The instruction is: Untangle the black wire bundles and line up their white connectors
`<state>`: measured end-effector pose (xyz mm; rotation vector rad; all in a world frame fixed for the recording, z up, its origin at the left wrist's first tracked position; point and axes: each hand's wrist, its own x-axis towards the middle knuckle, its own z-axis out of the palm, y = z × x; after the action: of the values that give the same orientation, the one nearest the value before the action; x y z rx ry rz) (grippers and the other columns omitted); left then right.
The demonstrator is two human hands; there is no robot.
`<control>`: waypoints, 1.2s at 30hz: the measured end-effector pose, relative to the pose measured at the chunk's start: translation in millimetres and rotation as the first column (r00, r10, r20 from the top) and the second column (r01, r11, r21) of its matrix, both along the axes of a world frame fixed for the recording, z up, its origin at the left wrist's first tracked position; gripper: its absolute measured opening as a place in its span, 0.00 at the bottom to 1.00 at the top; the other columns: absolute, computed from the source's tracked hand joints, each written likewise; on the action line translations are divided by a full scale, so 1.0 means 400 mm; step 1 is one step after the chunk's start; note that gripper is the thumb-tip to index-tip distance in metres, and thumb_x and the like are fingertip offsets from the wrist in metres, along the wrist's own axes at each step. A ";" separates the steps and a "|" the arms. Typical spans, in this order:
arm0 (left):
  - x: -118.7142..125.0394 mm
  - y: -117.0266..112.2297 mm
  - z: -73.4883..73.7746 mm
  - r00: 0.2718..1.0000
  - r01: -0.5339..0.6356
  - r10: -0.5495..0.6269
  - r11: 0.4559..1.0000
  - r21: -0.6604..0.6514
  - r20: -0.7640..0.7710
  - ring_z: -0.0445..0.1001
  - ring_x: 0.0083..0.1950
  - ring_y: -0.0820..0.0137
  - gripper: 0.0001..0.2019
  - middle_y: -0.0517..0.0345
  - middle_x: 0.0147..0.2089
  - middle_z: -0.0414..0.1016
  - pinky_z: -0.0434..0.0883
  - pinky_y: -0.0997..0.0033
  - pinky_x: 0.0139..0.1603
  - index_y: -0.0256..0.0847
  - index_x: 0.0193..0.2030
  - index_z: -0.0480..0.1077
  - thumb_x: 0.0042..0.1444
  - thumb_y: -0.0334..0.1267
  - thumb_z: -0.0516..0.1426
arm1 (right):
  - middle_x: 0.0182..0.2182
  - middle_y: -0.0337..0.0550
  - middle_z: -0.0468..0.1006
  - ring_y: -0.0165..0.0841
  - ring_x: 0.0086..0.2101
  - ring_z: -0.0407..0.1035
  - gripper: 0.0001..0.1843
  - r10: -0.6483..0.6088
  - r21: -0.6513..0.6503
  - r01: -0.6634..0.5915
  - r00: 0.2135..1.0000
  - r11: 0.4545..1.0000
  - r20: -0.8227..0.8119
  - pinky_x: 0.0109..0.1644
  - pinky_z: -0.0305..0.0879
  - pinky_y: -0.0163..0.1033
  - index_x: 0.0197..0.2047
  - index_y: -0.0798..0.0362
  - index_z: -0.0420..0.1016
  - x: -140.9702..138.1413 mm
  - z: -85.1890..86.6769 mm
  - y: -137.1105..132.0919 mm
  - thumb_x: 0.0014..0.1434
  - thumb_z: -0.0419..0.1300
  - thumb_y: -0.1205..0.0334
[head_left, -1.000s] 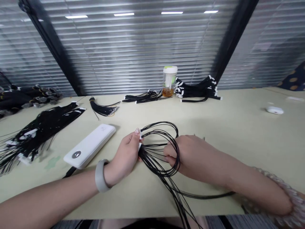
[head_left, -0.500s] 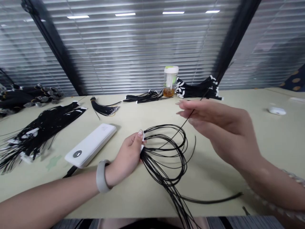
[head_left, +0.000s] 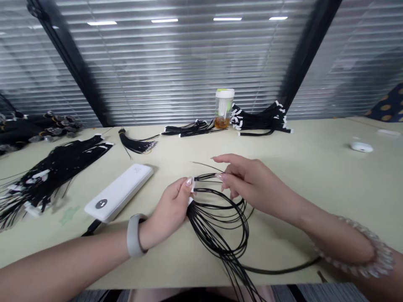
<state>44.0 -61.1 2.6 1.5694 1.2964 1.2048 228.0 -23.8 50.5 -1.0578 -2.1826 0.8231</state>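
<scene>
My left hand [head_left: 171, 209] is closed on a bundle of thin black cords [head_left: 220, 226], pinching them at a small white tag between thumb and fingers. The cords loop to the right on the table [head_left: 315, 176] and trail off its near edge. My right hand [head_left: 248, 182] hovers just above the loops, right beside the left thumb. Its fingertips pinch the end of a single black cord, which sticks out toward the left. I wear a grey bangle on the left wrist and a beaded bracelet on the right.
A white power bank [head_left: 119, 192] lies left of my hands. Piles of black tagged cords sit at far left [head_left: 47, 172], back centre [head_left: 189, 127] and back right [head_left: 261, 119]. A clear bottle with a green lid [head_left: 223, 107] stands at the back. A small white object [head_left: 361, 147] lies at right.
My right hand rose from the loops with one cord drawn up, then came back down and left to the left thumb. The left hand kept its grip.
</scene>
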 end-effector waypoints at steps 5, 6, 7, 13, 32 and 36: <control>0.000 0.000 -0.002 1.000 0.017 -0.017 1.000 0.008 0.005 0.54 0.24 0.75 0.17 0.65 0.22 0.55 0.57 0.75 0.25 0.39 0.24 0.57 0.60 0.48 0.45 | 0.21 0.34 0.71 0.23 0.22 0.62 0.09 -0.018 0.171 -0.001 0.994 0.985 0.111 0.25 0.56 0.29 0.28 0.54 0.71 0.004 0.009 -0.004 0.57 0.53 0.63; 0.000 0.001 -0.003 1.000 0.019 -0.019 1.000 0.008 0.004 0.54 0.24 0.75 0.18 0.65 0.22 0.55 0.57 0.75 0.25 0.40 0.24 0.57 0.60 0.48 0.45 | 0.20 0.34 0.69 0.23 0.21 0.61 0.09 -0.021 0.185 -0.002 0.992 0.983 0.121 0.24 0.54 0.29 0.27 0.54 0.71 0.005 0.012 -0.004 0.57 0.54 0.62; 0.000 0.001 -0.003 1.000 0.017 -0.017 1.000 0.006 0.001 0.54 0.24 0.75 0.18 0.64 0.22 0.55 0.57 0.74 0.25 0.40 0.24 0.56 0.60 0.48 0.45 | 0.18 0.34 0.68 0.22 0.21 0.59 0.10 -0.017 0.185 -0.007 0.992 0.983 0.127 0.23 0.53 0.30 0.26 0.54 0.70 0.006 0.014 -0.005 0.56 0.54 0.62; -0.002 0.003 -0.002 0.999 -0.036 0.036 0.999 -0.008 -0.011 0.55 0.25 0.74 0.18 0.64 0.23 0.56 0.58 0.73 0.27 0.40 0.24 0.56 0.60 0.48 0.44 | 0.15 0.32 0.61 0.22 0.18 0.51 0.11 0.089 0.018 -0.091 0.990 0.996 0.110 0.20 0.48 0.29 0.23 0.55 0.69 0.013 0.029 -0.006 0.54 0.53 0.64; -0.002 0.002 -0.002 0.999 -0.006 0.004 0.999 -0.039 -0.035 0.55 0.24 0.75 0.19 0.64 0.22 0.55 0.58 0.74 0.26 0.39 0.24 0.56 0.60 0.50 0.43 | 0.17 0.33 0.63 0.23 0.20 0.53 0.11 0.122 0.205 -0.170 0.966 0.964 0.230 0.24 0.49 0.31 0.23 0.56 0.68 0.015 0.021 0.001 0.55 0.51 0.68; -0.003 0.000 -0.006 0.999 0.009 -0.011 0.998 -0.057 -0.031 0.56 0.23 0.75 0.20 0.64 0.22 0.55 0.57 0.75 0.24 0.40 0.24 0.56 0.60 0.52 0.43 | 0.18 0.34 0.66 0.23 0.21 0.56 0.12 0.101 0.262 -0.175 0.957 0.949 0.273 0.26 0.50 0.31 0.22 0.56 0.67 0.015 0.017 0.008 0.55 0.50 0.69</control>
<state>42.8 -60.9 0.1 1.5579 1.3302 1.1310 233.9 -20.7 57.5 -0.9130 -2.5253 0.4271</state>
